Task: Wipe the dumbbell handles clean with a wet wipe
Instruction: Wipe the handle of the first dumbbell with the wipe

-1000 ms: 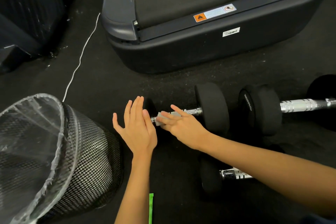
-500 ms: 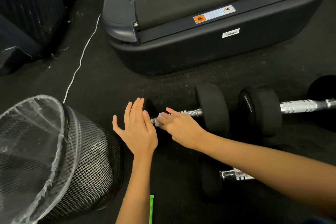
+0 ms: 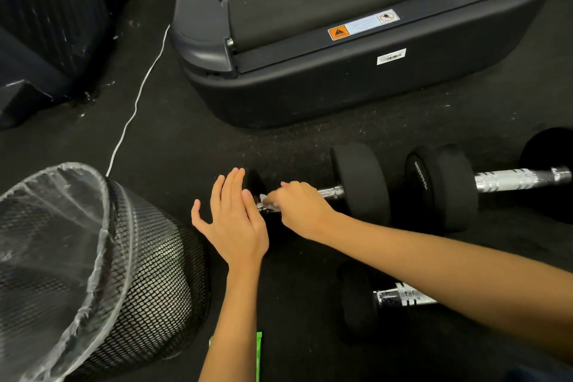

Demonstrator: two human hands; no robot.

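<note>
A black dumbbell (image 3: 359, 183) lies on the dark floor in the middle. Its chrome handle (image 3: 330, 192) shows only to the right of my right hand (image 3: 302, 211). That hand curls over the handle's left part and presses a crumpled white wet wipe (image 3: 267, 199) against it. My left hand (image 3: 235, 220) lies flat, fingers straight, against the dumbbell's left weight (image 3: 254, 180), which it mostly hides. A second dumbbell (image 3: 440, 186) with a chrome handle (image 3: 508, 178) lies to the right. A third dumbbell (image 3: 400, 296) lies nearer me, partly under my right forearm.
A black mesh waste bin (image 3: 148, 288) with a clear liner stands at the lower left. A treadmill base (image 3: 341, 93) fills the far middle. A white cable (image 3: 133, 112) runs across the floor. A green packet (image 3: 258, 353) lies by my left forearm. Dark equipment (image 3: 46, 25) sits far left.
My right hand has slid left along the handle with the wipe and its fingers have curled tighter over it. My left hand has stayed put.
</note>
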